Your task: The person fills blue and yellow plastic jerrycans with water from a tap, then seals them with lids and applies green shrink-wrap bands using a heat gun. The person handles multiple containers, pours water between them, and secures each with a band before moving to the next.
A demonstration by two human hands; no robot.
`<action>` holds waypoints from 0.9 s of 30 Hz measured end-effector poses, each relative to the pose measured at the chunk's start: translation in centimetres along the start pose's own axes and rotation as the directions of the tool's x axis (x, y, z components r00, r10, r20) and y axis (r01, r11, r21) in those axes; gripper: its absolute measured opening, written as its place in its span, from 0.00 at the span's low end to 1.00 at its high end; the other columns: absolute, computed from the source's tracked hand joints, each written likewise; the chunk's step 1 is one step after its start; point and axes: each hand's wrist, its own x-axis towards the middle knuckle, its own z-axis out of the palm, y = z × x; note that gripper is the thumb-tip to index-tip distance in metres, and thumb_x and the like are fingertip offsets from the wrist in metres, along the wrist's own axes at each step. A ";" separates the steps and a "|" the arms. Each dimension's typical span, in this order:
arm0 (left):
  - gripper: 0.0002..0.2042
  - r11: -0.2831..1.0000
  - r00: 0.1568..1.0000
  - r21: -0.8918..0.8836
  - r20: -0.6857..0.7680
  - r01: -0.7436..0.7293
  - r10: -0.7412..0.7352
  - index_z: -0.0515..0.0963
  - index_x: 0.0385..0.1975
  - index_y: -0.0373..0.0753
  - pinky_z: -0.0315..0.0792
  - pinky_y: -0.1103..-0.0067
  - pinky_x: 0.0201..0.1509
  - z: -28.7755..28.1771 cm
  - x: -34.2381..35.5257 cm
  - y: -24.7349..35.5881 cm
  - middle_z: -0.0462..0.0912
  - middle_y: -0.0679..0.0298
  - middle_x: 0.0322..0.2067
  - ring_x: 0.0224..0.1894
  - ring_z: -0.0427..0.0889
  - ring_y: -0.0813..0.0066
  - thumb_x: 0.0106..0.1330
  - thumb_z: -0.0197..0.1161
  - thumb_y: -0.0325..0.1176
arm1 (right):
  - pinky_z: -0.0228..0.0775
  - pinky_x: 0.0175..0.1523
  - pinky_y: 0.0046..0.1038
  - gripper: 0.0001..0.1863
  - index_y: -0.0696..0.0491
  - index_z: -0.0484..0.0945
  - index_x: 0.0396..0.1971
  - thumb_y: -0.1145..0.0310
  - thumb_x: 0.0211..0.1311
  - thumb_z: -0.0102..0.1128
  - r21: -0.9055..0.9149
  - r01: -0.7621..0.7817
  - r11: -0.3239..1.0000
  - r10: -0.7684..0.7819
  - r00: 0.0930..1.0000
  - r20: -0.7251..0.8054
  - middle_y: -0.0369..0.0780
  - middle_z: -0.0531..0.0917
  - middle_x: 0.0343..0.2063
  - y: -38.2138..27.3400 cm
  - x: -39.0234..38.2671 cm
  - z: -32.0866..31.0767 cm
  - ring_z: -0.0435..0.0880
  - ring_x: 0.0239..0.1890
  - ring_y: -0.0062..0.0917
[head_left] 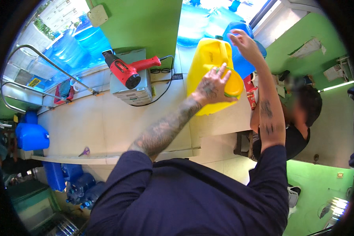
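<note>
A large yellow jug [203,65] with a moulded handle and a small dark cap [219,37] stands on the pale tiled counter. Against its near right side is a round yellow piece [235,83] with a green edge; its kind I cannot make out. My left hand [211,87] grips this round piece, fingers on top and thumb below, and rests against the jug. Raised to the right of the dark cap, my right hand [244,42] has loosely bent fingers, apart, with nothing visible in them. Behind it is a translucent blue container [244,63].
A red heat gun [126,70] lies on a grey box [131,92], its black cord looping beside a pair of glasses [161,70]. Purple scissors [84,152] lie near the counter edge. Blue containers [32,135] stand left. Another person [303,118] sits at the right.
</note>
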 end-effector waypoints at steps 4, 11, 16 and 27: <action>0.50 1.000 0.999 0.014 0.045 -0.001 0.000 0.73 0.65 0.31 0.72 0.59 0.68 1.1 4.1 -4.2 0.67 0.39 0.69 0.62 0.76 0.38 0.53 0.70 0.70 | 0.75 0.55 0.30 0.20 0.59 0.78 0.56 0.59 0.76 0.58 0.319 -0.067 0.945 0.129 0.975 -0.179 0.42 0.85 0.45 5.4 -20.1 -4.5 0.84 0.47 0.26; 0.51 1.000 0.998 0.025 0.064 0.017 -0.018 0.70 0.68 0.30 0.64 0.61 0.75 4.0 11.1 -10.3 0.64 0.39 0.71 0.70 0.69 0.43 0.56 0.68 0.71 | 0.76 0.46 0.43 0.20 0.55 0.82 0.42 0.55 0.78 0.47 -0.265 -0.873 0.410 0.912 0.389 0.130 0.52 0.86 0.36 8.3 -75.5 15.9 0.85 0.41 0.44; 0.54 0.987 0.967 0.036 0.198 0.154 -0.158 0.58 0.77 0.45 0.60 0.58 0.77 6.1 16.0 -13.6 0.55 0.42 0.75 0.74 0.62 0.40 0.56 0.65 0.74 | 0.77 0.43 0.39 0.17 0.55 0.82 0.43 0.58 0.77 0.48 0.073 -0.985 -0.156 0.745 -0.068 0.664 0.48 0.86 0.34 -3.9 -91.7 32.3 0.85 0.38 0.38; 0.44 0.987 0.995 -0.139 -0.067 -0.082 0.073 0.53 0.78 0.44 0.44 0.49 0.80 8.2 -3.2 -7.0 0.44 0.44 0.79 0.79 0.47 0.41 0.64 0.65 0.51 | 0.77 0.28 0.27 0.12 0.53 0.81 0.45 0.64 0.76 0.50 0.470 -0.871 -0.142 0.870 0.117 0.479 0.38 0.85 0.27 8.8 -82.7 30.5 0.84 0.28 0.23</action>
